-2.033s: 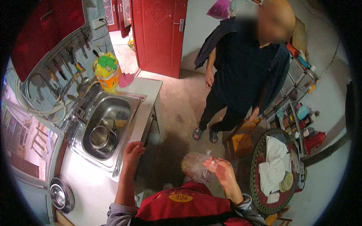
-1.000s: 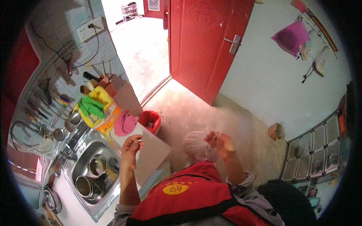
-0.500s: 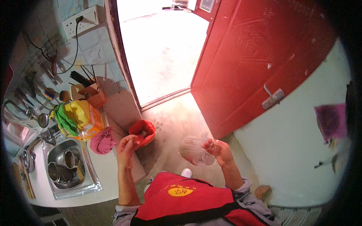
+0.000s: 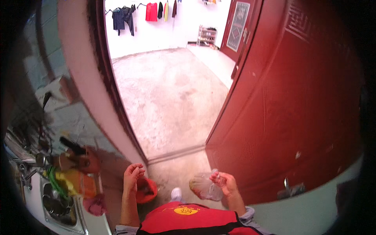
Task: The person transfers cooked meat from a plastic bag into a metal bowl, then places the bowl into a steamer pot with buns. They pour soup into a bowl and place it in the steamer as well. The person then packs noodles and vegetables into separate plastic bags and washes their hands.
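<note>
- Right hand (image 4: 224, 183): raised in front of the chest, fingers (image 4: 216, 177) curled and pinched on the top edge of a clear plastic bag (image 4: 203, 187). The bag hangs to the left of the hand, crumpled, with something brownish at its lower left; what is inside cannot be told.
- Left hand (image 4: 132, 176): empty, palm turned inward, fingers (image 4: 135, 168) loosely bent and slightly apart, touching nothing. It is held above a red bucket (image 4: 147, 190) that stands on the floor just beyond it.
- Plastic bag, position: between the two hands, nearer the right, over the grey floor (image 4: 172, 98) just inside the doorway, with the open red door (image 4: 297, 102) rising close on the right.
- Surroundings: a white shoe tip (image 4: 176, 194) shows below the bag; to the left are a steel sink (image 4: 58, 205) with bowls in it, a yellow and green cloth bundle (image 4: 68, 182) and a pink cloth (image 4: 94, 205) on the counter edge.
- Change from half a second before: the view has swung further toward the doorway, so the sink and counter have slid to the lower left edge and the outer yard with hanging clothes (image 4: 137, 13) now fills the top. The right hand keeps the same pinch on the bag; the left hand has left the counter side and is now free in the air.
</note>
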`<state>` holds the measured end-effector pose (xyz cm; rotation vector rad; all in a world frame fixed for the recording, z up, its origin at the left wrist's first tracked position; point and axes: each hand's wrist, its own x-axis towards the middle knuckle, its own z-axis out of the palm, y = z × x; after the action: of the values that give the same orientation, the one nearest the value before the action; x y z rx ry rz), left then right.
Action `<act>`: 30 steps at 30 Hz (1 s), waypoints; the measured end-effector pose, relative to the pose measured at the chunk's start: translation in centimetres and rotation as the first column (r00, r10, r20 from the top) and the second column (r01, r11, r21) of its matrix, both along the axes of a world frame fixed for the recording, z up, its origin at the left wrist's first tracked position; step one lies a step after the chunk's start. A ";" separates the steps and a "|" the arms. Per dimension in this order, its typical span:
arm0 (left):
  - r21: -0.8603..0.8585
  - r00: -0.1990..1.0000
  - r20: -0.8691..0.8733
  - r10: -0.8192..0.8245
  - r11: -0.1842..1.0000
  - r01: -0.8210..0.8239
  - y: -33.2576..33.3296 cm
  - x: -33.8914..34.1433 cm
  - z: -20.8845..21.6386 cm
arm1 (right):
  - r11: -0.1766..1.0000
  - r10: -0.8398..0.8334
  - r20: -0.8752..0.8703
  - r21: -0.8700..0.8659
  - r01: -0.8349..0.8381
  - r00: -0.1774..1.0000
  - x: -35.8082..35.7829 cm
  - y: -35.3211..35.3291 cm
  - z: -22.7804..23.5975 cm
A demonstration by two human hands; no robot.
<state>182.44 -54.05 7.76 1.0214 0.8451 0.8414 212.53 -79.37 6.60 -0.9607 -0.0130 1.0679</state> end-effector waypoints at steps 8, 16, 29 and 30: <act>0.109 0.962 0.003 -0.274 0.956 0.272 12.4 19.6 2.9 | 0.996 0.037 0.039 0.074 -0.040 0.999 12.4 13.1 0.0; 0.140 0.981 -0.065 -0.183 0.972 0.191 22.4 31.6 4.3 | 0.980 0.186 -0.002 0.076 -0.185 0.983 25.6 28.3 -0.8; 0.001 0.992 -0.074 -0.097 0.995 0.098 41.8 46.2 1.5 | 0.982 0.190 0.030 0.018 -0.190 0.981 42.9 50.0 -1.3; -0.025 0.988 -0.090 -0.129 0.992 0.127 43.8 48.1 1.2 | 0.983 0.181 0.017 0.021 -0.181 0.983 44.0 51.6 -1.5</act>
<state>230.53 -10.26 8.97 1.0924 0.8535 0.6806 256.57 -27.75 5.12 -0.9605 -0.1268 1.2256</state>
